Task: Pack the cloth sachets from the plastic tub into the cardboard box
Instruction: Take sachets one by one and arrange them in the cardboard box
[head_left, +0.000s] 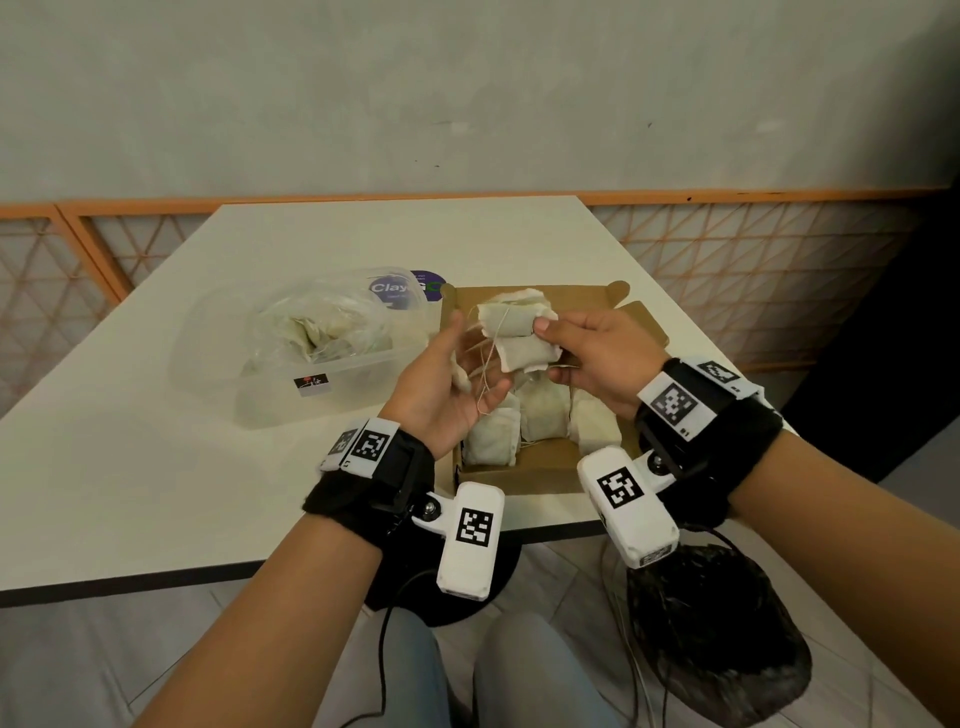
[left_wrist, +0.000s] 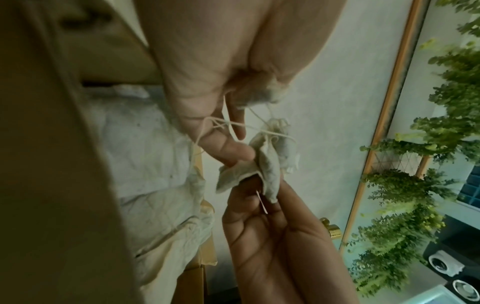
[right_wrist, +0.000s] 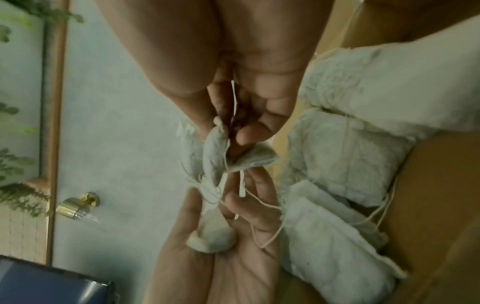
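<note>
We see bare forearms, no sleeves, each wrist wrapped in a fuzzy black band (head_left: 363, 499) that carries a black block. White tags printed with black square-pattern markers sit on top of both bands (head_left: 674, 404). From each band a white bracket with a screw holds out a rounded white camera pod (head_left: 470, 540), also marked (the right one (head_left: 626, 506) bears a small extra code at its end). Thin black cables trail down. Grey trousers (head_left: 514, 680) cover the knees.
</note>
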